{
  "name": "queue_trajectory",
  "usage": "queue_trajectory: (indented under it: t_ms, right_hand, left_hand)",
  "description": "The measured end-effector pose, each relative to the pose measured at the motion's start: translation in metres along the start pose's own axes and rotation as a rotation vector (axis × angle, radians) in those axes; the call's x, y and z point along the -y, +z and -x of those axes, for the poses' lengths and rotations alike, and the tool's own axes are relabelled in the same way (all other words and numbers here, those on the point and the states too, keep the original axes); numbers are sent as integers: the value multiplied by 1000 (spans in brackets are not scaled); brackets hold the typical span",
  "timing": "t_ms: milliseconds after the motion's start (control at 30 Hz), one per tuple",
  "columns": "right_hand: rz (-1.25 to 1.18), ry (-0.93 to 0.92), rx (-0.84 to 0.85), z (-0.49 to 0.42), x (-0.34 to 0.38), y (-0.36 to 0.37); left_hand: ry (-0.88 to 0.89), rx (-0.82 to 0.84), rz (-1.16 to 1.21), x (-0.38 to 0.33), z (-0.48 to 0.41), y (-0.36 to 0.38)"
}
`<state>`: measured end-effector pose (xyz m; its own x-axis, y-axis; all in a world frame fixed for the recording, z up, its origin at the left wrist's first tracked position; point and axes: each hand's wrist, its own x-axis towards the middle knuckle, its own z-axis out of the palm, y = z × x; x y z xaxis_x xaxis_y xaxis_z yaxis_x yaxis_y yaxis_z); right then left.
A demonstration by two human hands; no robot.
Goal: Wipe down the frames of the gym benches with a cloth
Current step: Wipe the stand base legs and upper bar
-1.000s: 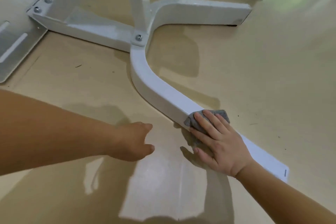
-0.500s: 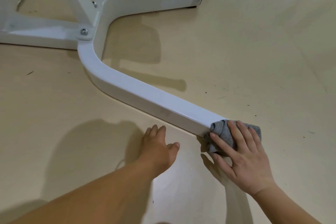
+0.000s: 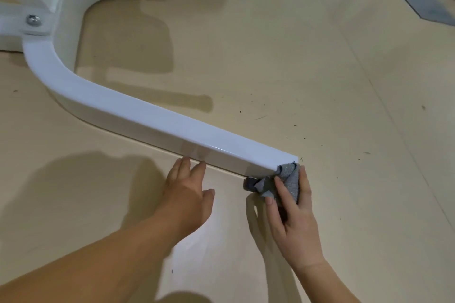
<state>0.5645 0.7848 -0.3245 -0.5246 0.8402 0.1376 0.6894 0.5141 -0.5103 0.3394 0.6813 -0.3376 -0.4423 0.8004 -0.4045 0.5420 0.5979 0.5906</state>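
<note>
Beige floor point(image 3: 320, 69) carried the white bench frame leg point(image 3: 157, 120). At its near side the left hand point(image 3: 189, 194) had slid closer, fingers straight, tips touching the lower edge. The grey cloth point(image 3: 291, 179), earlier on the top face, now covered the leg's free end, gripped by the right hand point(image 3: 294, 221). This leg's pass looked nearly finished.

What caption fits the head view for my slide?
Right hand holds grey cloth at end of white frame; left hand open alongside.
</note>
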Motion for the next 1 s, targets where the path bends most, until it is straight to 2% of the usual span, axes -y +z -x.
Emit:
queue_trajectory:
  t_ms: [100,167,233,300,367,500,533,600,667,700,767,833,933,1000]
  right_hand:
    - [-106,23,-5,13,31,1]
    - [-226,8,80,26,46,-1]
    - [-375,-14,215,35,58,-3]
    - [-536,23,312,37,62,-9]
    - [-576,77,277,38,52,-17]
    - [-415,317,49,38,12,-26]
    - [-301,380,47,35,0,-25]
    - [-29,479,162,26,-25,-20]
    - [128,527,287,16,-43,-7]
    - [199,540,341,12,-47,-1]
    - [323,560,406,7,-47,7]
    - [342,568,407,4,-47,5]
    - [368,522,423,0,-52,-3]
    - [366,523,407,0,-50,-4]
  left_hand:
    - [-92,45,348,-27,10,5]
    - [-214,168,690,-48,19,8]
    - [-331,380,1049,-69,28,9]
    - [-407,497,1255,-81,30,13]
    - [-448,420,1243,-84,26,18]
    - [-584,66,1099,-88,15,24]
    - [-593,-37,1101,-90,13,25]
    - [-599,-244,1052,-90,11,30]
    - [-672,-349,1125,-85,5,41]
    - [-729,-328,1255,-85,1,45]
    - [-846,-99,1638,-94,-10,44]
    - [-854,70,1888,-110,-15,39]
    - [-722,8,1938,-128,-13,46]
    - [-726,-13,1864,-127,-3,53]
